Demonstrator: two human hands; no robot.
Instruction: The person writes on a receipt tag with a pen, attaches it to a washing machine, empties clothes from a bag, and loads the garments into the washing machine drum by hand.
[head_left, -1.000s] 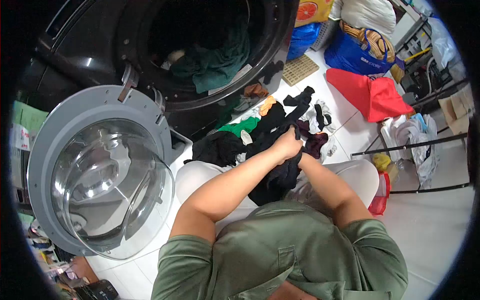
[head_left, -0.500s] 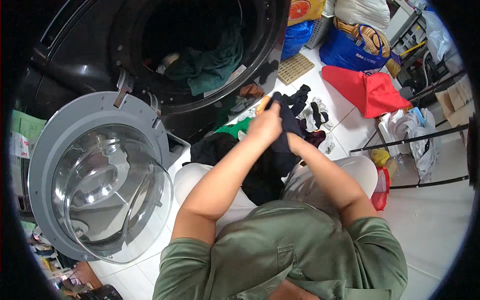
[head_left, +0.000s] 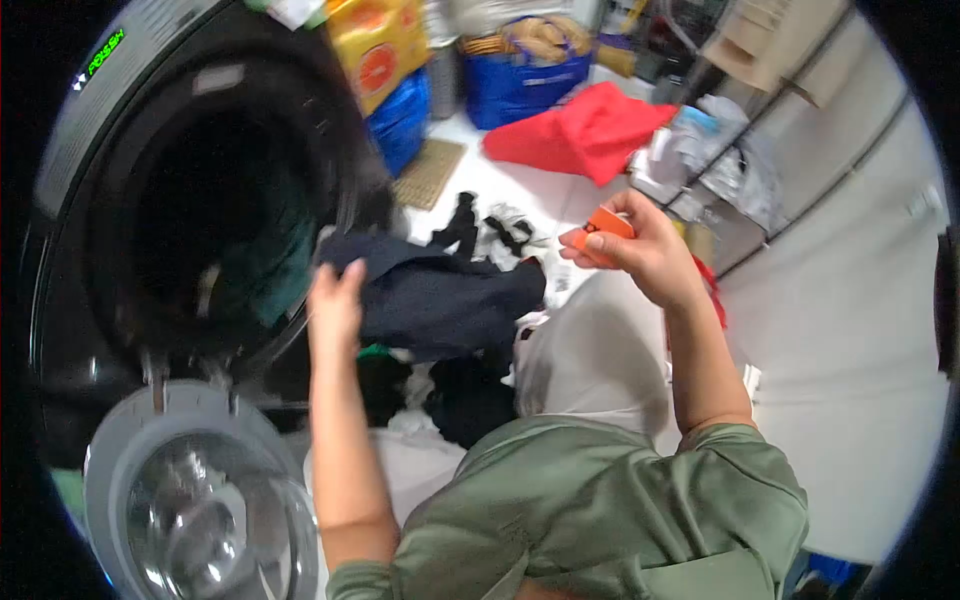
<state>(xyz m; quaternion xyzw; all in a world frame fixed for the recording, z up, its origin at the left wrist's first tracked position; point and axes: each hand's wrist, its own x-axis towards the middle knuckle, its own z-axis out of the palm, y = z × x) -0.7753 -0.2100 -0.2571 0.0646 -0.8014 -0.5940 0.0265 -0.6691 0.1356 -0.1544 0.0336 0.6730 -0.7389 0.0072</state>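
Observation:
Between my two arms a dark navy garment (head_left: 430, 300) is spread out in the air, above the pile on the floor. My left hand (head_left: 337, 292) is at the garment's left end, fingers closed on its edge, near the dryer opening. Raised to the right, my right hand (head_left: 625, 245) pinches a small orange piece (head_left: 606, 232) with dark marks, apart from the garment. Black clothes (head_left: 470, 400) lie below the garment, near my knees. More small black items (head_left: 460, 225) rest on the white tiles beyond it.
A black front-loading machine (head_left: 60, 270) with teal cloth (head_left: 270, 270) inside is at left, its round glass door (head_left: 200, 510) swung open below. Beyond the clothes are a red cloth (head_left: 590, 130), a blue bag (head_left: 530, 85) and a beige mat (head_left: 430, 175). A rack (head_left: 780, 220) stands right.
My hands have moved apart, left toward the machine and right away from the clothes. The orange piece now shows in my right hand. The view has turned, and the garment is spread wider.

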